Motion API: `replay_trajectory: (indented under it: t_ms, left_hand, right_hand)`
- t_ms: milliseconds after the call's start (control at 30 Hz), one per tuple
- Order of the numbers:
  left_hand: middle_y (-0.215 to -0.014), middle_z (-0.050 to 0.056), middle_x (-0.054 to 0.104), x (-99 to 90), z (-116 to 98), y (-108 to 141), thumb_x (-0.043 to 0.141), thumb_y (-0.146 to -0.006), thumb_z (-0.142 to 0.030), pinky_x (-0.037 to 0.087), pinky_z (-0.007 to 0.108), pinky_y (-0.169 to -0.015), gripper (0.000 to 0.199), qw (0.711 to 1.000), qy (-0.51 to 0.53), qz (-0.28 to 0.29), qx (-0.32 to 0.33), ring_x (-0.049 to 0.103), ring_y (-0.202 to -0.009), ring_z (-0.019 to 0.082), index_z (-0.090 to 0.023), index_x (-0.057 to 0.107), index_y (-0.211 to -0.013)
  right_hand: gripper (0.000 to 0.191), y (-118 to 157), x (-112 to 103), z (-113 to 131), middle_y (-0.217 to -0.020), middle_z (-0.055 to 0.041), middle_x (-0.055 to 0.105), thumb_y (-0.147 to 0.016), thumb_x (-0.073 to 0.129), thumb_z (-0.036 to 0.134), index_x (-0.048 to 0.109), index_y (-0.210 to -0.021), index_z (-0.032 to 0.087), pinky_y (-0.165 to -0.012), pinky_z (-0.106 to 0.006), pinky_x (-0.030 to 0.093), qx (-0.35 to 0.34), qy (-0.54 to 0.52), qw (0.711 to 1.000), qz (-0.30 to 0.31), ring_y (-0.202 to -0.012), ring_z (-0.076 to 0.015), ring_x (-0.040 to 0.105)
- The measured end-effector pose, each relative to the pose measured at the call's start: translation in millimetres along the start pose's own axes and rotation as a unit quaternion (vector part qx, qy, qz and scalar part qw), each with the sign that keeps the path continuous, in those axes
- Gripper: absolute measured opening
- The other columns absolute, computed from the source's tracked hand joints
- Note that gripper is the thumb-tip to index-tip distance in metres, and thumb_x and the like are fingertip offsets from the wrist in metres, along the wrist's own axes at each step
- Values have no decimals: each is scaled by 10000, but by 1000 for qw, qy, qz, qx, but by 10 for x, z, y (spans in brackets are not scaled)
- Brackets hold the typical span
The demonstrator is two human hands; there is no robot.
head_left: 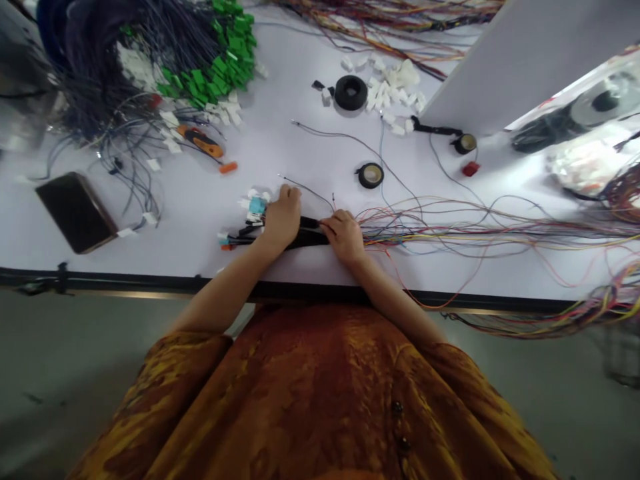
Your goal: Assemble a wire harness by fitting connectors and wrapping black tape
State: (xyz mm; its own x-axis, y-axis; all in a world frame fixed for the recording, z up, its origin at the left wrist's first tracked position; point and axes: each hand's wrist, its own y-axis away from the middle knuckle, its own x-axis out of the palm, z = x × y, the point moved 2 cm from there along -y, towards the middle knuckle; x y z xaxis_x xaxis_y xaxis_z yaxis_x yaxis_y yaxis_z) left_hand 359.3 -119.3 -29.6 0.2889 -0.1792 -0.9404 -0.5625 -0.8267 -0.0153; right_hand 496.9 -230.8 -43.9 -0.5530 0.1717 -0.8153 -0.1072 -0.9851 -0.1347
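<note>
left hand [283,217] fisted round the black sleeving [311,239], right hand [346,237] pinching it, probably light and bendy, grip there, not loose wires [450,230]

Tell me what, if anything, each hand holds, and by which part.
The right hand seems to pinch the black sleeving where coloured wires emerge; the left hand lies over it near connectors, its hold hidden.

Blk-wrapped wire bundle [313,238], horiz. nr front tbl edge [125,282].
</note>
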Motion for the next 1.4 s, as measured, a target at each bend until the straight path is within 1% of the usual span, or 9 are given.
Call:
replay_trajectory:
  t_ms: [200, 367, 500, 700, 900, 1067, 1167, 1267, 1400]
  left_hand:
    - [-904, 81, 623, 77, -61, -155, 562, -811, -135, 492, 372, -839, 71, 971, 215, -81, 59, 593, -865, 223, -184, 592, -853]
    - [-525, -65, 392, 125, 60, -314, 586, -850, -340, 342, 232, -501, 232, 869, 451, -111, -173, 384, -498, 109, -205, 508, -679]
    - [-471, -102, 345, 141, 120, -316, 602, -838, -397, 218, 207, -397, 225, 788, 566, -68, -232, 294, -400, 81, -205, 528, -745]
    - [-486, -84, 399, 118, 133, -256, 628, -852, -409, 262, 199, -426, 243, 828, 522, -45, -198, 335, -443, 80, -186, 594, -763]
    - [-467, -88, 376, 169, 143, -256, 647, -838, -430, 256, 208, -417, 253, 817, 541, -36, -197, 312, -434, 90, -197, 589, -757]
    - [-468, -83, 387, 185, 147, -264, 664, -817, -436, 243, 210, -416, 255, 820, 534, -38, -201, 317, -429, 88, -196, 600, -755]
    - [-480, -77, 403, 138, 121, -252, 659, -822, -432, 278, 208, -426, 258, 827, 527, -35, -193, 344, -435, 89, -198, 581, -746]
    - [-552, -64, 451, -10, 13, -201, 650, -856, -402, 340, 203, -465, 218, 836, 521, -68, -156, 407, -485, 91, -199, 580, -824]
    - [-1039, 43, 633, -379, -325, -92, 687, -859, -302, 511, 251, -614, 411, 879, 458, -125, 42, 591, -705, 111, -244, 549, -1241]
  right_hand:
    - [314, -17, -26, 8, -993, -109, 656, -1033, 485, 319, 775, -1054, 199, -898, -383, 479, 10, 3, 1000, 24, -958, -246, 555]
    - [296, 2, -50, 54, -1012, -118, 668, -1019, 484, 306, 764, -1051, 214, -917, -444, 508, 23, -12, 998, 60, -978, -274, 587]
    - [255, -50, -318, -71, -1089, -90, 698, -971, 567, 336, 711, -1164, 255, -917, -396, 551, -25, -104, 993, 46, -1008, -250, 646]
    - [209, -595, -1252, -1187, -1079, -134, 711, -934, 576, 295, 714, -1039, 177, -1056, -464, 457, 119, -11, 979, -167, -1085, -259, 623]
    - [489, -661, -1784, -2164, -1508, -237, 430, -860, 615, 170, 579, -1347, 151, -1133, -605, 292, 427, 168, 857, -234, -1383, -350, 393]
    - [370, -411, -2035, -2482, -1256, -231, 581, -882, 516, 144, 626, -1232, 98, -1028, -459, 444, 478, 127, 837, -236, -1133, -284, 561]
    - [428, -410, -2262, -2315, -1175, -174, 607, -851, 572, 165, 578, -1274, 100, -977, -392, 485, 379, 114, 869, -297, -970, -214, 597]
    - [365, -481, -2393, -1664, -1205, -135, 579, -852, 601, 224, 620, -1214, 182, -893, -408, 522, 177, 105, 915, -347, -952, -208, 604]
    - [355, -582, -2175, -440, -1181, -102, 619, -946, 562, 305, 602, -1297, 270, -949, -442, 518, -13, 51, 979, -195, -1116, -240, 597]
